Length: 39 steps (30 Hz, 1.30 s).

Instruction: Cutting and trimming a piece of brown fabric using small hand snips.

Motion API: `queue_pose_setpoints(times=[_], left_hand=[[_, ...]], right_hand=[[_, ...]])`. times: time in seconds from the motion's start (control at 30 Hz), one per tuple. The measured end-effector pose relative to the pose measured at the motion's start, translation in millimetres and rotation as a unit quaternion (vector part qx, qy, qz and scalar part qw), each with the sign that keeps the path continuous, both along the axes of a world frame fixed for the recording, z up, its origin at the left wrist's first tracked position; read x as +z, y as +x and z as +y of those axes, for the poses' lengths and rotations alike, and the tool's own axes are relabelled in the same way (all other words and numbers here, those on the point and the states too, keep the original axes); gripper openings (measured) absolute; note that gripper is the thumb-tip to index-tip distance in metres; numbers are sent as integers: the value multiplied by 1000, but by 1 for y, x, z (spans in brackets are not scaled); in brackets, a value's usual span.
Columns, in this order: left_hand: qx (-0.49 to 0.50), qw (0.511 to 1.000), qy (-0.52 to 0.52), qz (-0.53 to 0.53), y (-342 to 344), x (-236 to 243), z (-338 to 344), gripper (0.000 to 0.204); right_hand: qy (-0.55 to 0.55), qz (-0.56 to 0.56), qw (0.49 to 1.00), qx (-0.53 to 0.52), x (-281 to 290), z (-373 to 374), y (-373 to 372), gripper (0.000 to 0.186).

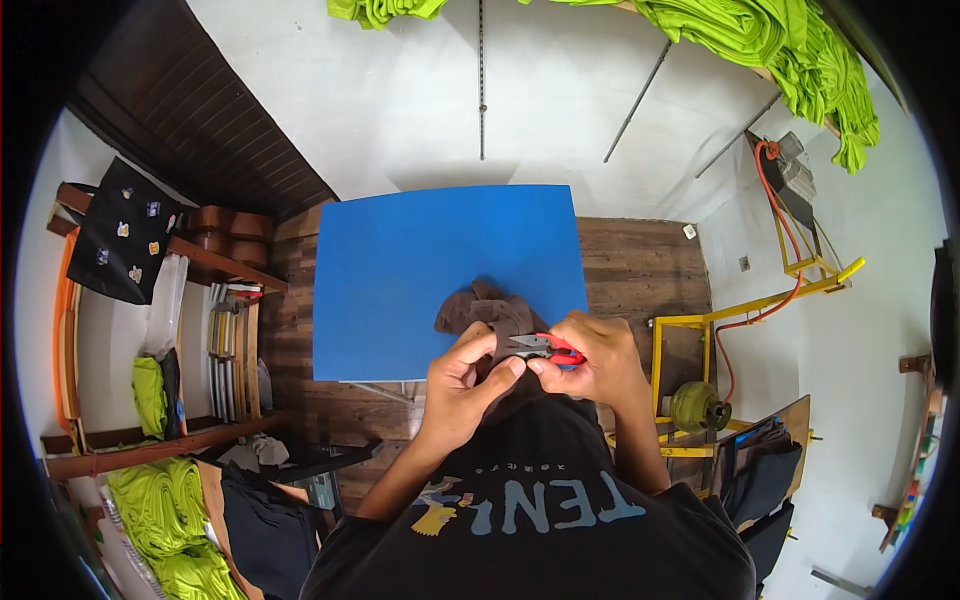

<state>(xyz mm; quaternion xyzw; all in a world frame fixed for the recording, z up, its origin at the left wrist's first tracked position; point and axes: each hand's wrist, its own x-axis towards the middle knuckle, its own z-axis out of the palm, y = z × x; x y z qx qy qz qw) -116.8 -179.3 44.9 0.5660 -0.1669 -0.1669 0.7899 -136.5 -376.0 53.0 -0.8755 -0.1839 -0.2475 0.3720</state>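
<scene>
My left hand (pixel 462 388) is closed, pinching a dark brown piece of cloth (pixel 484 308) between thumb and fingers. The cloth is bunched up over the near edge of a blue tabletop (pixel 420 265), and part of it hangs down in front of my black shirt. In my right hand (pixel 604 358) is a pair of small thread snips (pixel 562 350) with red handles and grey metal blades. Their blades point left, across the cloth and close to my left fingertips. My two thumbs nearly meet below the blades. Whether the blades touch the fabric I cannot tell.
Piles of lime green fabric lie on a high shelf (pixel 720 35) and at the lower left (pixel 165 515). A yellow metal frame (pixel 690 325) with a red hose stands at the right. Shelving with a black bag (pixel 125 230) lines the left wall.
</scene>
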Motion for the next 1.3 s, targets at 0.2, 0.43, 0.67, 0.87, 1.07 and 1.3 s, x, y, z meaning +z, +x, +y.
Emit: queue_pose_setpoints(times=[0.2, 0.43, 0.67, 0.87, 1.07, 1.3], left_hand=[[11, 1000, -5, 5, 3, 0, -4, 18], [34, 995, -56, 81, 9, -1, -12, 14], [53, 998, -34, 19, 18, -6, -18, 13], [54, 998, -24, 3, 24, -7, -21, 13], [56, 998, -18, -5, 24, -8, -23, 16], [42, 999, -15, 11, 19, -5, -19, 17]], right_hand=[[27, 21, 999, -29, -2, -1, 3, 31], [17, 21, 999, -25, 1, -12, 9, 31], [-8, 24, 999, -22, 4, -20, 18, 31], [-28, 29, 999, -16, 8, -25, 26, 31], [-27, 40, 999, -19, 6, -25, 24, 31], [16, 38, 999, -25, -3, -22, 16, 32]])
